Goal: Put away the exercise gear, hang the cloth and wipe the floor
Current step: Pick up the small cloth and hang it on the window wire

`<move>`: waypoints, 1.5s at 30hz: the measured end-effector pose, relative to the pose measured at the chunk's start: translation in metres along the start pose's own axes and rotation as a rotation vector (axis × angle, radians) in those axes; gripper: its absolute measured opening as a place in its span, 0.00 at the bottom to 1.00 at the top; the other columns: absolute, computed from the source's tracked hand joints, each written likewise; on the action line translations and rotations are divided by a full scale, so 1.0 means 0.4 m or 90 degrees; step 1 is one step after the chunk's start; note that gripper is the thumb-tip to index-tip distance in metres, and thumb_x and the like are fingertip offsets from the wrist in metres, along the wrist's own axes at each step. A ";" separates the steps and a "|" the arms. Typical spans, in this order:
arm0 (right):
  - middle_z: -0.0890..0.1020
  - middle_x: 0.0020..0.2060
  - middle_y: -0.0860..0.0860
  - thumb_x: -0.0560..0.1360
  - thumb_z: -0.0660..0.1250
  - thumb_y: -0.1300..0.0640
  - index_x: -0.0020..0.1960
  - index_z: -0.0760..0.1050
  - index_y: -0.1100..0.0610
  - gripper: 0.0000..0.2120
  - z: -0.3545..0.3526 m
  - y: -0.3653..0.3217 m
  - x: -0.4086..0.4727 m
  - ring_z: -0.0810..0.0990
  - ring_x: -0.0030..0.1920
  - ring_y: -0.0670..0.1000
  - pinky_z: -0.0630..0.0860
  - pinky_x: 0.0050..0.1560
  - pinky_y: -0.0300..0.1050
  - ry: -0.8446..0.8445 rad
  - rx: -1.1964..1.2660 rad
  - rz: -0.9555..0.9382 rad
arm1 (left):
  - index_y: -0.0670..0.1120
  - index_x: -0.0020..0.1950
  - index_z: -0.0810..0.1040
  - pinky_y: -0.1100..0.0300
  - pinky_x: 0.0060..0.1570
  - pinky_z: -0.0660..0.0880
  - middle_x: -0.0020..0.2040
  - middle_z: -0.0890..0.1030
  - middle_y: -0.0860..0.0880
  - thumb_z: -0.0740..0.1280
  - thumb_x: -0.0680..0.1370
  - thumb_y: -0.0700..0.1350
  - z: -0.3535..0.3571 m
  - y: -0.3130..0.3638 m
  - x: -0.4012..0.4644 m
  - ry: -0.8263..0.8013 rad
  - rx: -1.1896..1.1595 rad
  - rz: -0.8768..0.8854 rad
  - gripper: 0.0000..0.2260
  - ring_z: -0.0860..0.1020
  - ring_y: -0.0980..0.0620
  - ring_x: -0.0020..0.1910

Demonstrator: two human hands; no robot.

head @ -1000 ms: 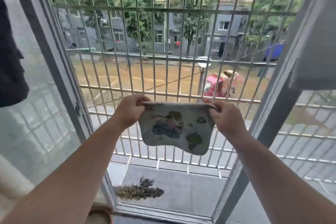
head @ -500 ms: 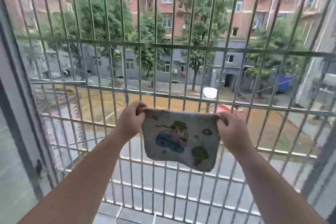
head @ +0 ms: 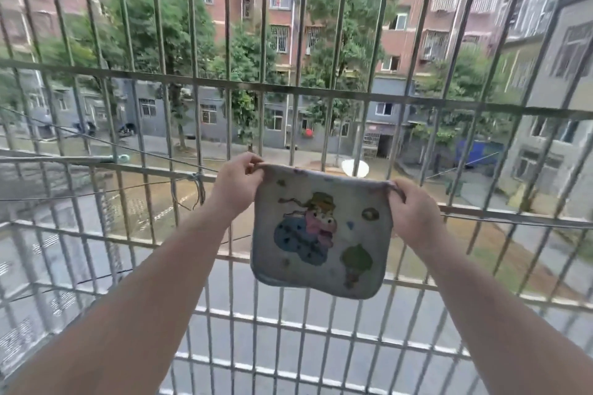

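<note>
The small pale square cloth with a printed cartoon figure looks like soft, matt terry fabric, its surface slightly napped and its rounded edges bound with a stitched hem. The print on it is flat and dull, in faded blue, pink and green. Behind the cloth, the grey-white window grille of metal bars has a painted, faintly satin finish, worn and dulled in places. To the left of the cloth, a thin grey wire is knotted round one bar and looks rough and frayed. Far beyond the grille, the brick-red apartment walls look matt and coarse.
</note>
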State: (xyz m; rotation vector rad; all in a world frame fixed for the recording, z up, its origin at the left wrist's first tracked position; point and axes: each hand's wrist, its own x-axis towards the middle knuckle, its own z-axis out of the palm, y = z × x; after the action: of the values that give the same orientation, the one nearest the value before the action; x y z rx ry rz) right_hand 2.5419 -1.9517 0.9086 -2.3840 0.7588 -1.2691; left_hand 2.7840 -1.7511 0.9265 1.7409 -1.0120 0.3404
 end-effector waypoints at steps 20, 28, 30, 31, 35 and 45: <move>0.80 0.40 0.56 0.81 0.57 0.57 0.49 0.75 0.62 0.11 0.283 0.147 0.370 0.75 0.43 0.59 0.67 0.41 0.49 -0.018 -0.060 0.174 | 0.45 0.49 0.75 0.67 0.33 0.68 0.42 0.77 0.47 0.66 0.78 0.40 0.255 -0.253 0.411 -0.105 -0.015 0.000 0.02 0.74 0.51 0.38; 0.81 0.47 0.55 0.80 0.58 0.53 0.51 0.75 0.54 0.09 0.378 0.278 0.427 0.77 0.49 0.59 0.71 0.48 0.48 -0.090 -0.108 0.202 | 0.50 0.48 0.74 0.57 0.38 0.71 0.39 0.76 0.54 0.68 0.77 0.46 0.365 -0.327 0.467 -0.143 0.040 -0.068 0.04 0.76 0.50 0.41; 0.81 0.46 0.57 0.80 0.58 0.53 0.49 0.75 0.55 0.08 0.397 0.306 0.423 0.77 0.48 0.59 0.71 0.48 0.49 -0.103 -0.105 0.217 | 0.50 0.48 0.73 0.58 0.38 0.70 0.38 0.75 0.55 0.69 0.77 0.46 0.396 -0.347 0.463 -0.164 0.073 -0.077 0.05 0.76 0.50 0.40; 0.81 0.46 0.57 0.80 0.58 0.54 0.49 0.75 0.55 0.08 0.405 0.317 0.420 0.76 0.48 0.59 0.70 0.47 0.48 -0.106 -0.107 0.223 | 0.50 0.48 0.73 0.58 0.37 0.69 0.39 0.75 0.55 0.69 0.77 0.46 0.410 -0.355 0.460 -0.172 0.091 -0.079 0.05 0.76 0.50 0.40; 0.81 0.51 0.58 0.81 0.58 0.54 0.55 0.76 0.56 0.10 0.429 0.346 0.407 0.75 0.49 0.58 0.68 0.47 0.47 -0.128 -0.131 0.240 | 0.51 0.48 0.72 0.57 0.42 0.69 0.40 0.75 0.54 0.68 0.78 0.48 0.447 -0.382 0.445 -0.195 0.144 -0.096 0.05 0.75 0.49 0.42; 0.82 0.43 0.53 0.73 0.68 0.49 0.48 0.77 0.55 0.10 0.469 0.368 0.399 0.80 0.45 0.56 0.76 0.43 0.46 -0.339 -0.318 0.316 | 0.46 0.51 0.71 0.53 0.45 0.74 0.49 0.78 0.45 0.71 0.72 0.45 0.494 -0.413 0.419 -0.346 0.328 -0.171 0.12 0.76 0.44 0.45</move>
State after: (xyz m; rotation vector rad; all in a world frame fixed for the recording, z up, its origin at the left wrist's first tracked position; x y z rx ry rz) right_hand 2.7283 -2.1568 0.8350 -2.4744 1.4766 -0.2408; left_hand 2.9645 -1.9868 0.8479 2.4912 -1.1065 -0.0649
